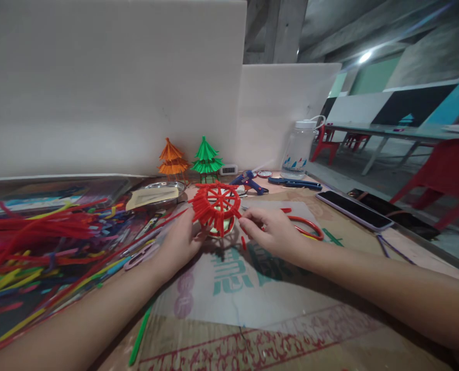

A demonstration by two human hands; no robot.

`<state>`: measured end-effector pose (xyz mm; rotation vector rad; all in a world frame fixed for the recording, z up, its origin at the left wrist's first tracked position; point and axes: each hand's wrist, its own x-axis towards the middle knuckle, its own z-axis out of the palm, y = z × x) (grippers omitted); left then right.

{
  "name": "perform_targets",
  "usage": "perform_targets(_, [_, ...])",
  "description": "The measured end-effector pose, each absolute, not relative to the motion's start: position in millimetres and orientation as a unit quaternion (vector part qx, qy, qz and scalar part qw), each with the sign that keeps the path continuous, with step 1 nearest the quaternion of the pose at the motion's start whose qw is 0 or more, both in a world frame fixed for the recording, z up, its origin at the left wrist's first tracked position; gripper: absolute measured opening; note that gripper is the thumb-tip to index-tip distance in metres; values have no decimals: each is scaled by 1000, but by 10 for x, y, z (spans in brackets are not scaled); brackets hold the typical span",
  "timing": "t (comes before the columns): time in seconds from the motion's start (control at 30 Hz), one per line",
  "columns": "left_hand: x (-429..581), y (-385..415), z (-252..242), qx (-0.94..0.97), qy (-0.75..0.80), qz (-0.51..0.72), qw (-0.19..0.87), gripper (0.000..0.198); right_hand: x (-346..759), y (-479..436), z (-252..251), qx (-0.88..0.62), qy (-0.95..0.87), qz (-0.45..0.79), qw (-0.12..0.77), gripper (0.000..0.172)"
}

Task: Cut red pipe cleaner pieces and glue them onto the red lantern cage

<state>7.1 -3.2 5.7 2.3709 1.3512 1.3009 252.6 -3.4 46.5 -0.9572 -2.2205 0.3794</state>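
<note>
A round red frame [220, 200] of fuzzy pipe-cleaner pieces, with spokes and a fringe of short strips, is held up over the table. My left hand [183, 234] grips its left side, fingers closed and partly hidden behind it. At the right edge, my right hand [266, 226] pinches a short red strip that meets the fringe. Beneath the frame is a pale round object, mostly hidden. A small red piece [243, 243] lies below, on a translucent sheet [229, 299]. Behind stand an orange tiered tower [171, 157] and a green one [206, 157].
Colourful pipe cleaners [39, 232] heap the left side. A metal dish [175, 190], a blue glue gun [248, 180], blue-handled pliers [294, 183] and a clear bottle [296, 152] stand or lie behind. A phone [353, 210] lies right. A white panel [113, 93] rises at the back.
</note>
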Motion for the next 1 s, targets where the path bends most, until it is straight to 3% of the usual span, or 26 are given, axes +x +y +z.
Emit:
perform_targets(0.23, [74,-38,64,782,441,436,60,41,2482,-26,469,-389,-802,272,363,28])
perform_targets(0.53, [61,-24,54,778,455,426,80,39,2452,90,379,-358,-652,563,360,54])
perform_targets(0.77, [67,-23,87,783,447,422,96,38,2389,20,386,-319,-564,668,366,45])
perform_targets(1.0, [61,-20,46,789,436,427,71,34,2346,30,385,-313,-534,694,368,43])
